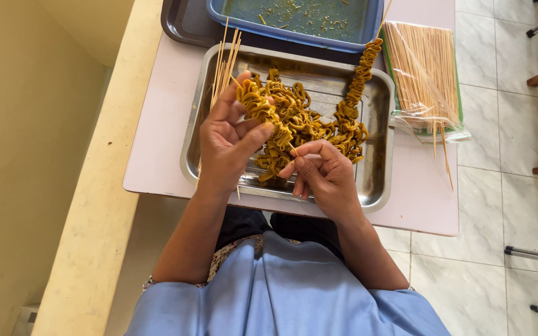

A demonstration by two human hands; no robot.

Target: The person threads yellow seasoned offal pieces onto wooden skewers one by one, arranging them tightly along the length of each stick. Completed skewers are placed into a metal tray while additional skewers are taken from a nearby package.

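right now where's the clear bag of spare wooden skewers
In the head view, the clear plastic bag of thin wooden skewers lies on the pale pink table, on the person's right, just beside the rectangular steel tray and the blue tray.

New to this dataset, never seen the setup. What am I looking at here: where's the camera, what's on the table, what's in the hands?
No machine here: a person works with two bare hands. The single picture comes from a camera worn on their head, looking down.

On the pale table sits a steel tray holding a pile of yellow-brown ruffled food strips. Behind it lies a blue tray on a dark tray. To the right lies a bag of bamboo skewers.

The left hand grips a skewer threaded with strips, plus a bundle of spare skewers. The right hand pinches that skewer's lower end.
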